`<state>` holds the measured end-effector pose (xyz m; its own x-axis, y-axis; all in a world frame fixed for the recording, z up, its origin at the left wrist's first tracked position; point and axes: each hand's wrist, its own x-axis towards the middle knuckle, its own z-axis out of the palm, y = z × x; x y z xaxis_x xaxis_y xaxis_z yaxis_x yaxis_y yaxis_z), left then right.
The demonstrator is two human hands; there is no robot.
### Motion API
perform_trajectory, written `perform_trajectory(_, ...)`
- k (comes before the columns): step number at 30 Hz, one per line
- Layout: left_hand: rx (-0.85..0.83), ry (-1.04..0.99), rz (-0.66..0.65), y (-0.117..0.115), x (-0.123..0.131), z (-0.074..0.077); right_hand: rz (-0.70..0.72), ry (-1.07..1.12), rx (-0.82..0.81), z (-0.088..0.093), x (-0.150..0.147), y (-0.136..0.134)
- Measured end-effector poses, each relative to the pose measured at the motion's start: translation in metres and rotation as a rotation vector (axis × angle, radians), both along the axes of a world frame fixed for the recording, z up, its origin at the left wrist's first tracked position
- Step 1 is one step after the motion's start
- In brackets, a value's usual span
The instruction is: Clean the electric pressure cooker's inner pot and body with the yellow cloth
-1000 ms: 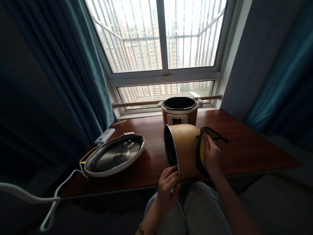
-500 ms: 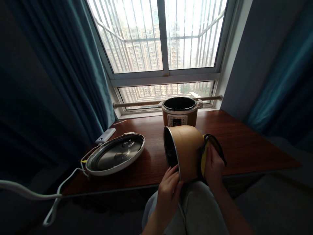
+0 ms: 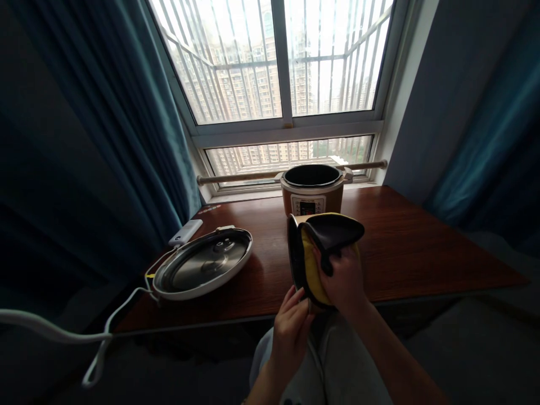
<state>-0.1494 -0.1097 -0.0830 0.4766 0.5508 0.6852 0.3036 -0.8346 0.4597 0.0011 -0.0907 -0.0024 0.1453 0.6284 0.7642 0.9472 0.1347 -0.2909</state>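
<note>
Tilted on its side at the table's front edge is a gold inner pot (image 3: 296,259), its dark mouth facing left. My left hand (image 3: 292,323) grips the pot's lower rim, fingers inside the edge. My right hand (image 3: 342,278) is closed on a yellow and dark grey cloth (image 3: 314,273), which lies against the pot's side and covers much of it. A dark flap of the cloth folds over the top of the pot. Behind it stands a brown and white electric pressure cooker (image 3: 312,191), lidless, with a control panel on its front.
The cooker's round lid (image 3: 202,264) lies underside up at the left of the brown table (image 3: 265,225). A white power strip (image 3: 185,232) with white cables (image 3: 54,336) sits beyond it. A barred window (image 3: 287,62) and blue curtains (image 3: 139,112) surround the table.
My right hand has moved the cloth leftward from the pot's base over its side towards the rim. My left hand keeps hold of the rim.
</note>
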Motion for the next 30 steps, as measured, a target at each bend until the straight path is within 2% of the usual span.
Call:
perform_trajectory(3, 0.042, 0.020, 0.028, 0.005, 0.000, -0.016, -0.068, 0.104, 0.007, -0.001, 0.016, 0.007)
perform_trajectory(6, 0.078, 0.028, 0.043, 0.008, 0.001, -0.028, -0.030, 0.271, 0.045, -0.004, 0.034, 0.012)
perform_trajectory(9, 0.113, 0.050, 0.042, 0.008, 0.002, -0.036, -0.011, 0.462, 0.063, -0.008, 0.047, 0.012)
perform_trajectory(12, 0.152, 0.085, 0.048, 0.008, 0.000, -0.040, -0.019, 0.543, 0.081, -0.014, 0.050, 0.007)
perform_trajectory(17, 0.123, 0.182, 0.033, 0.003, -0.007, -0.031, -0.069, 0.541, 0.130, -0.025, 0.044, -0.005)
perform_trajectory(23, 0.079, 0.061, 0.057, -0.003, -0.001, -0.014, -0.085, 0.468, 0.176, -0.032, 0.041, -0.012)
perform_trajectory(27, 0.067, 0.057, 0.042, -0.004, 0.001, -0.013, -0.049, 0.366, 0.197, -0.025, 0.032, -0.015)
perform_trajectory(30, 0.048, 0.067, 0.014, -0.006, -0.001, -0.016, 0.034, 0.256, 0.107, -0.013, 0.013, -0.014)
